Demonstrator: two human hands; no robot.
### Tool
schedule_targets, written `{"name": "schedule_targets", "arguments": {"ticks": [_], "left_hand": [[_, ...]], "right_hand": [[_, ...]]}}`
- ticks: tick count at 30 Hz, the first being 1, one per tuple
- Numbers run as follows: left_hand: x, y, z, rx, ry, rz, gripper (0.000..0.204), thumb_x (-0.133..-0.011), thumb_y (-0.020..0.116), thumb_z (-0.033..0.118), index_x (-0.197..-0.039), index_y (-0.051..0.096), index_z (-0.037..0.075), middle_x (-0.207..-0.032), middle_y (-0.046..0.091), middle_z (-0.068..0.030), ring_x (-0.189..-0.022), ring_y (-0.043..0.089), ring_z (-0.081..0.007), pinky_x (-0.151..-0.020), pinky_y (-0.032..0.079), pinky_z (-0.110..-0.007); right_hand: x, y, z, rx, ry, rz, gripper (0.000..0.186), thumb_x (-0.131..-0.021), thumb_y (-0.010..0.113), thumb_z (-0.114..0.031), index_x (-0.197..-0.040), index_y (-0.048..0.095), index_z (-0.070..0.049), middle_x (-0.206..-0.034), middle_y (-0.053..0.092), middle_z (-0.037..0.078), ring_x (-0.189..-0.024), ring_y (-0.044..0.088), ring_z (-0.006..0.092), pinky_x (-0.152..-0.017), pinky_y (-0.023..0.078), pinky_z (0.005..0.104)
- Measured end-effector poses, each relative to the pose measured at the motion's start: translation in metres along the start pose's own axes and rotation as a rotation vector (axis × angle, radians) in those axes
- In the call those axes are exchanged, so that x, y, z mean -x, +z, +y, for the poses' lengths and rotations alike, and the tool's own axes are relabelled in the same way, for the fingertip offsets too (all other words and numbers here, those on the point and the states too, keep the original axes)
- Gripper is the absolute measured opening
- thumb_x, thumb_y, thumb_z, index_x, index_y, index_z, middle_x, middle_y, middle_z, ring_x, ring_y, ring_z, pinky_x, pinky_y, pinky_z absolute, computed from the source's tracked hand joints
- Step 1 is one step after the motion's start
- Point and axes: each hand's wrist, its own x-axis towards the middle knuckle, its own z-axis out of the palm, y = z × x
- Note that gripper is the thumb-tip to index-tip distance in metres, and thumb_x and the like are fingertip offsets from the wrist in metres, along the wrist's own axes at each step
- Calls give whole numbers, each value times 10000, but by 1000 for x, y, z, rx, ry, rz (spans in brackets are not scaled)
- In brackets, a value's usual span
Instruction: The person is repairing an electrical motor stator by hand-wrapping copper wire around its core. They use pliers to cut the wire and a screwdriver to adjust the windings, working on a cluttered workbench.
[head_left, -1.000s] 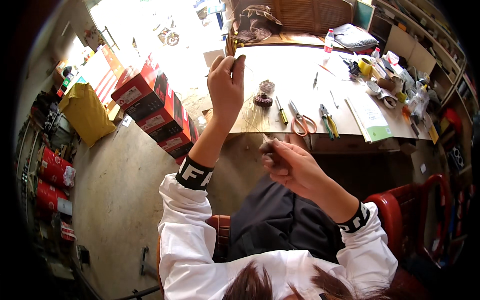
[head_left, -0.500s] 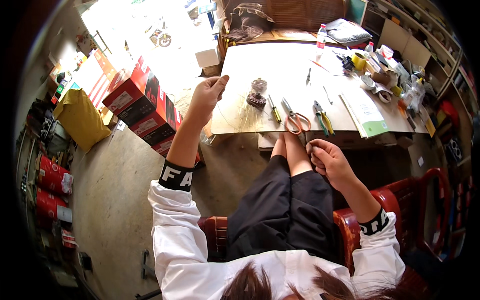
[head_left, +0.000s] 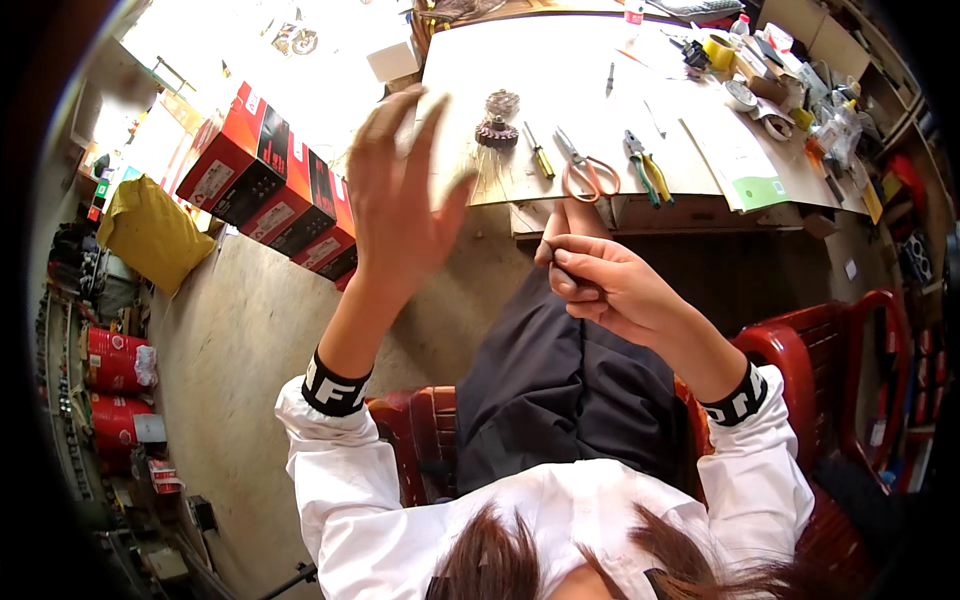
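My left hand point(head_left: 398, 205) is raised at the left of the table's near edge, fingers spread and smeared by motion; nothing shows in it. Over my lap, my right hand point(head_left: 622, 285) pinches thumb against forefinger, and whatever is between them is too small to make out. Beyond the hands a dark toothed round part point(head_left: 496, 133) lies on the table, with a coil of fine wire point(head_left: 502, 102) behind it and loose thin wires around it. To its right are a yellow-handled screwdriver point(head_left: 541, 155), scissors point(head_left: 590, 178) with orange handles, and pliers point(head_left: 650, 172) with green and yellow handles.
Stacked red and black boxes point(head_left: 270, 185) stand left of the table, beside a yellow sack point(head_left: 152, 232). A booklet point(head_left: 745, 175) lies at the table's right, near a pile of tape rolls and packaging point(head_left: 775, 95). A red chair point(head_left: 800, 345) is under me.
My left hand has gone from closed fingers to spread ones. My right hand has shifted left, toward the middle of my lap. The view has tilted, so the table sits higher.
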Motion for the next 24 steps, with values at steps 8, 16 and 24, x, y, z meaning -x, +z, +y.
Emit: {"name": "schedule_targets", "arguments": {"ticks": [8,16,24], "left_hand": [[15,-6,2,521,241,-577,256,-786,681,84,-1038,705,122,-842,571,-35,-895,569,-229,-878,447,-371],[20,-10,-17,646,129,-605,195,-798,675,68,-976,719,135,-766,498,-42,-815,527,-249,-780,426,-348],[13,-12,-15,603,161,-540,181,-806,675,94,-978,716,131,-744,471,-44,-778,509,-248,-733,422,-351]], "right_hand": [[-2,0,11,-70,-1,-144,290,-1040,475,-174,-1229,591,13,-930,651,70,-741,600,79,-677,513,200],[21,8,0,152,83,-191,419,-1043,462,-193,-1325,482,116,-1245,615,241,-1134,642,287,-982,526,371],[26,4,7,140,79,-168,374,-1009,541,-154,-1280,537,103,-1166,660,215,-1075,670,267,-950,545,342]]}}
